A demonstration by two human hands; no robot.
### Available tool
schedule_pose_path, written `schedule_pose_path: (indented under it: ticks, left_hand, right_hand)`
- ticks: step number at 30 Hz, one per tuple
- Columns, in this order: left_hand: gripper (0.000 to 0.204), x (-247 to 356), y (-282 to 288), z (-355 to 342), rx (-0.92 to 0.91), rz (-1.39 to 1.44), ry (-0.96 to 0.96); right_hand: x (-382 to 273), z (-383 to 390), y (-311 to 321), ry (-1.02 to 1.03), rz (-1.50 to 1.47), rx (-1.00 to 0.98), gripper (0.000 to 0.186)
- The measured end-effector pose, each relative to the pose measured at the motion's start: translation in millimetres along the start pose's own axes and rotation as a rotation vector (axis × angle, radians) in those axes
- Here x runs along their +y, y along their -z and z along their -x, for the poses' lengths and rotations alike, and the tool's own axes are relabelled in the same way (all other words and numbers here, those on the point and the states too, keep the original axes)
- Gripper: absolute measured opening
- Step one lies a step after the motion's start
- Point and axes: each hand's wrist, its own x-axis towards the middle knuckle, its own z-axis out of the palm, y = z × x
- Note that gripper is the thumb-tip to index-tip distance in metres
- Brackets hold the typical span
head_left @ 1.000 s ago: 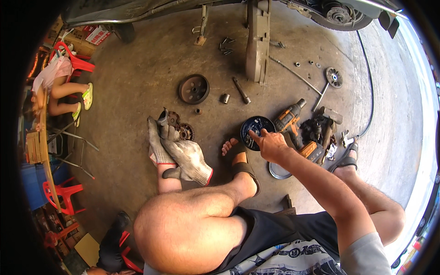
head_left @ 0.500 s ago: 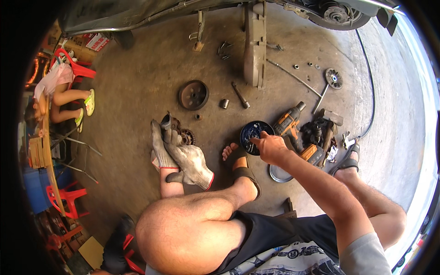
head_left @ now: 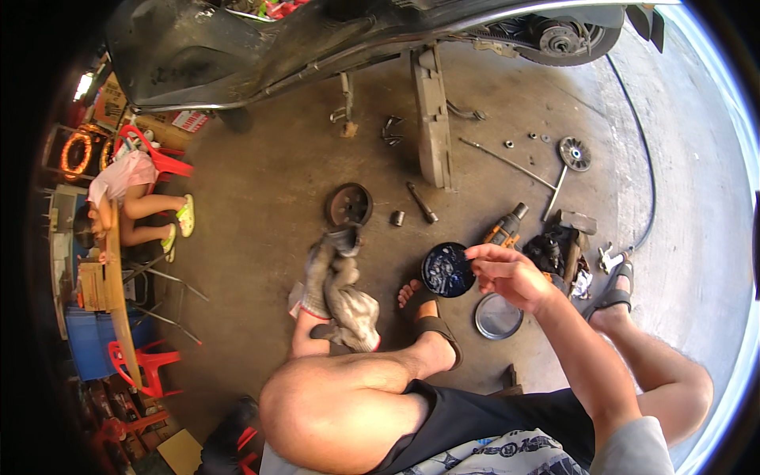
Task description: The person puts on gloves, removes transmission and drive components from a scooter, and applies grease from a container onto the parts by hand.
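Note:
My left hand (head_left: 320,273), in a knitted work glove, is closed around a dark metal part with a round, tube-like end (head_left: 343,238). A loose, soiled glove (head_left: 355,307) hangs over the same hand and hides some of its fingers. My bare right hand (head_left: 511,275) is just above the right rim of a round tin of dark blue grease (head_left: 448,271). Its index finger is stretched out and the other fingers are loosely bent, with nothing visible held in them. The tin stands on the floor beside my left foot, and a round metal lid (head_left: 499,317) lies close by.
A cordless impact driver (head_left: 504,228), a hammer (head_left: 575,229) and dark rags lie right of the tin. Beyond are a drum-shaped part (head_left: 349,205), a socket (head_left: 398,218), an extension bar (head_left: 422,203) and a T-handle wrench. A scooter (head_left: 261,63) stands across the far side. Someone sits at left.
My right hand has lifted its fingers out of the grease tin and drawn to the right. The view has shifted, showing more of the scooter. The left hand still holds the metal part.

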Motion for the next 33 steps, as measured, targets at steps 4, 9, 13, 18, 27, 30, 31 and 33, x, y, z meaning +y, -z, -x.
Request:
schedule_pose_path:
  ticks: [4,9,13,18,27,30,31,33]
  left_hand:
    - [0.053,-3.2,-40.6,-3.8,-0.203,-0.153,0.141]
    - [0.063,5.0,-107.0,-6.4,-0.553,-0.467,-0.002]
    - [0.064,-8.0,-118.8,-1.4,-0.486,-0.768,-0.136]
    - [0.066,-14.6,-122.3,2.2,-0.492,-0.918,-0.232]
    - [0.059,-15.4,-126.9,8.4,-0.494,-0.962,-0.184]
    - [0.06,-15.8,-124.2,6.5,-0.512,-0.933,-0.179]
    - [0.06,-15.7,-123.2,6.1,-0.516,-0.926,-0.169]
    - [0.059,-14.9,-123.3,7.0,-0.517,-0.918,-0.163]
  right_hand:
    - [-14.8,20.9,-11.3,0.115,-0.041,-0.026,0.029]
    - [-31.1,43.2,-47.1,0.223,0.222,-0.119,0.039]
    - [-21.7,49.2,-56.7,0.243,0.367,-0.185,0.042]
    - [0.7,44.7,-58.9,0.293,0.492,-0.142,0.05]
    - [15.6,36.5,-63.3,0.554,0.961,-0.032,0.059]
    - [15.9,35.0,-64.9,0.59,1.038,-0.01,0.06]
    - [15.6,34.8,-66.0,0.587,1.081,0.003,0.06]
    - [14.7,35.1,-68.2,0.582,1.127,0.014,0.059]
